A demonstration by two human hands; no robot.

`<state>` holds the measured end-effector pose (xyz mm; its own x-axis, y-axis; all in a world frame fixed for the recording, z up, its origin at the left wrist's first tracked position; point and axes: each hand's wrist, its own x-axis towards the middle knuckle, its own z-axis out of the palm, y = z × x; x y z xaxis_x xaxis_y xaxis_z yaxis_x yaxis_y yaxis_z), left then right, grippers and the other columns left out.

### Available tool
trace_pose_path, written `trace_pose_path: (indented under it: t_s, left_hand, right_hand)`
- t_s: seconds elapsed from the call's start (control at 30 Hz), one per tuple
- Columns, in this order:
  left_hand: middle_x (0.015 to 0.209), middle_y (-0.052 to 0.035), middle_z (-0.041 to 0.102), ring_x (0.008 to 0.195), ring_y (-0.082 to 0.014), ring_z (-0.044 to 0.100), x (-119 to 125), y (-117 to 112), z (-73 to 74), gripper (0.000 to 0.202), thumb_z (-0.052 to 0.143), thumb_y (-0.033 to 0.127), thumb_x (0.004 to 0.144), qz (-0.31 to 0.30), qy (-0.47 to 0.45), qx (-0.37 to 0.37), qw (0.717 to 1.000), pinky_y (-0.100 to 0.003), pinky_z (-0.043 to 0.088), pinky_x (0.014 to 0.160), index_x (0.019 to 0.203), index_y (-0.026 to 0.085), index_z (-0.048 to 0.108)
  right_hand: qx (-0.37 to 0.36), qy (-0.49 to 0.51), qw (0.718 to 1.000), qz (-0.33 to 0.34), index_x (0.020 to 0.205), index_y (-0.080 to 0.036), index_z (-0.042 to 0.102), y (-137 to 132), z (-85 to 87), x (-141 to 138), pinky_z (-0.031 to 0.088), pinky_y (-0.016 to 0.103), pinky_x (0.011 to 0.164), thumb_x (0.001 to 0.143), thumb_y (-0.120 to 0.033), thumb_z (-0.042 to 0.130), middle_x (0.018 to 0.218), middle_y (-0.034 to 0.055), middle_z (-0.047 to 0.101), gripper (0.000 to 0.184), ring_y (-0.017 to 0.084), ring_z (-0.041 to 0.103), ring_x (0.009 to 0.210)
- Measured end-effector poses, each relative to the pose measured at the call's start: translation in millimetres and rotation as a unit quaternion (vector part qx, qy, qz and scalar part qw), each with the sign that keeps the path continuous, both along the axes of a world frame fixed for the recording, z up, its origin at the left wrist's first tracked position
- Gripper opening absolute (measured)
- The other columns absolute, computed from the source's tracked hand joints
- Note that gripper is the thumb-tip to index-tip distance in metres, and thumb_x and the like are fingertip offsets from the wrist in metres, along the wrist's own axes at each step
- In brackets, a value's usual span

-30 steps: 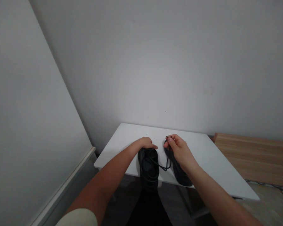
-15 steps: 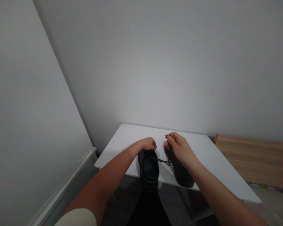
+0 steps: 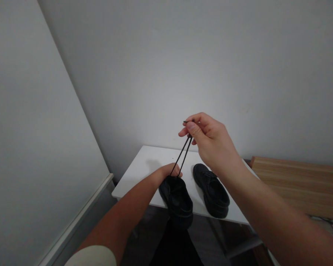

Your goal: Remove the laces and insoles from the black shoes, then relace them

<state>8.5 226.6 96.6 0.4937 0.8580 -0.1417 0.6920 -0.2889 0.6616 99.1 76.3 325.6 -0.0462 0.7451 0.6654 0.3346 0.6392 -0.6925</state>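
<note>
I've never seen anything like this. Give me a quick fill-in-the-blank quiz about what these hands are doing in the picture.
1. The lace pinched in the raised right hand is ____ in colour.
2. The left hand touches a shoe, one of ____ on the table.
3. The top of that table is ____ in colour.

Missing words: black; two; white

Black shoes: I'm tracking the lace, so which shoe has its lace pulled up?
The shoe under the left hand: its two black lace strands rise to the right hand. The other shoe lies apart, touched by neither hand.
</note>
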Motion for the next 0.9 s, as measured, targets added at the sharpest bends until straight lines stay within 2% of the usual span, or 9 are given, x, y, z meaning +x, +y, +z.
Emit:
trace_pose_path:
  t_s: [0.07, 0.13, 0.23, 0.27, 0.33, 0.43, 0.57, 0.77, 0.9]
  left_hand:
    - [0.073, -0.0033, 0.068, 0.080, -0.0197, 0.060, -5, 1, 0.0, 0.016, 0.062, 0.029, 0.064, 0.045, 0.011, 0.006, 0.999, -0.025, 0.044, 0.071, 0.071, 0.015, 0.068]
    - [0.094, -0.0069, 0.067, 0.097, -0.0228, 0.056, -12, 1, -0.6, 0.025, 0.055, 0.031, 0.072, 0.107, 0.014, 0.026, 0.994, -0.028, 0.042, 0.080, 0.088, 0.016, 0.067]
    - [0.122, -0.0134, 0.055, 0.118, -0.0306, 0.043, -28, 0, -7.2, 0.043, 0.053, 0.039, 0.075, 0.217, 0.023, 0.039, 0.975, -0.036, 0.038, 0.088, 0.112, 0.017, 0.056]
    - [0.124, -0.0159, 0.053, 0.118, -0.0328, 0.043, -32, -1, -11.5, 0.051, 0.056, 0.044, 0.073, 0.248, 0.026, 0.030, 0.968, -0.038, 0.039, 0.086, 0.115, 0.015, 0.053]
    - [0.115, -0.0192, 0.058, 0.108, -0.0330, 0.052, -40, -3, -22.6, 0.063, 0.059, 0.054, 0.066, 0.286, 0.024, -0.002, 0.958, -0.035, 0.043, 0.079, 0.112, 0.010, 0.054]
    - [0.099, -0.0145, 0.066, 0.087, -0.0254, 0.062, -43, -8, -40.5, 0.065, 0.061, 0.059, 0.061, 0.298, 0.002, -0.036, 0.954, -0.028, 0.045, 0.065, 0.105, 0.011, 0.057]
    - [0.091, -0.0060, 0.069, 0.077, -0.0192, 0.063, -40, -8, -53.8, 0.046, 0.064, 0.049, 0.061, 0.293, -0.019, -0.042, 0.955, -0.024, 0.043, 0.058, 0.095, 0.017, 0.061]
    - [0.082, -0.0058, 0.070, 0.074, -0.0184, 0.063, -39, 2, -49.8, 0.032, 0.060, 0.043, 0.064, 0.283, -0.019, -0.030, 0.959, -0.024, 0.042, 0.059, 0.080, 0.016, 0.065]
    - [0.092, -0.0088, 0.069, 0.082, -0.0221, 0.063, -38, 4, -42.0, 0.039, 0.062, 0.043, 0.062, 0.294, -0.007, -0.026, 0.956, -0.025, 0.043, 0.063, 0.089, 0.015, 0.063]
  right_hand:
    - [-0.004, 0.007, 1.000, 0.000, 0.084, -0.019, 0.056, 2, 0.1, 0, 0.039, 0.021, 0.051, 0.084, -0.030, 0.048, 0.069, -0.0011, 0.063, 0.013, 0.009, 0.054, 0.058]
    - [-0.011, 0.012, 1.000, 0.002, 0.085, -0.018, 0.055, 2, 1.0, 2, 0.042, 0.022, 0.052, 0.084, -0.030, 0.049, 0.070, -0.0002, 0.064, 0.013, 0.010, 0.056, 0.061]
    - [-0.017, 0.023, 1.000, 0.002, 0.085, -0.019, 0.055, 0, 2.2, 6, 0.045, 0.023, 0.054, 0.084, -0.031, 0.050, 0.072, 0.0006, 0.064, 0.014, 0.011, 0.059, 0.064]
    - [-0.019, 0.026, 0.999, 0.002, 0.085, -0.019, 0.055, 0, 2.1, 8, 0.046, 0.024, 0.055, 0.083, -0.032, 0.050, 0.073, 0.0007, 0.064, 0.014, 0.011, 0.059, 0.066]
    - [-0.026, 0.028, 0.999, 0.003, 0.085, -0.019, 0.055, 1, 1.0, 10, 0.048, 0.025, 0.057, 0.083, -0.034, 0.051, 0.073, 0.0010, 0.065, 0.015, 0.012, 0.061, 0.069]
    - [-0.033, 0.027, 0.999, 0.013, 0.084, -0.019, 0.056, 1, -0.7, 10, 0.050, 0.026, 0.059, 0.083, -0.034, 0.052, 0.073, 0.0016, 0.065, 0.015, 0.014, 0.062, 0.072]
    - [-0.033, 0.032, 0.999, 0.020, 0.085, -0.020, 0.056, -13, 3.6, 8, 0.051, 0.026, 0.059, 0.084, -0.031, 0.052, 0.072, 0.0009, 0.065, 0.012, 0.014, 0.063, 0.071]
    - [-0.007, -0.080, 0.996, -0.036, 0.081, -0.023, 0.060, -66, 6.8, 25, 0.048, 0.022, 0.054, 0.085, -0.032, 0.051, 0.069, -0.0007, 0.062, 0.014, 0.012, 0.058, 0.063]
    - [-0.008, -0.125, 0.991, -0.040, 0.080, -0.025, 0.062, -81, 3.0, 29, 0.046, 0.020, 0.051, 0.085, -0.033, 0.051, 0.068, -0.0019, 0.062, 0.014, 0.011, 0.057, 0.059]
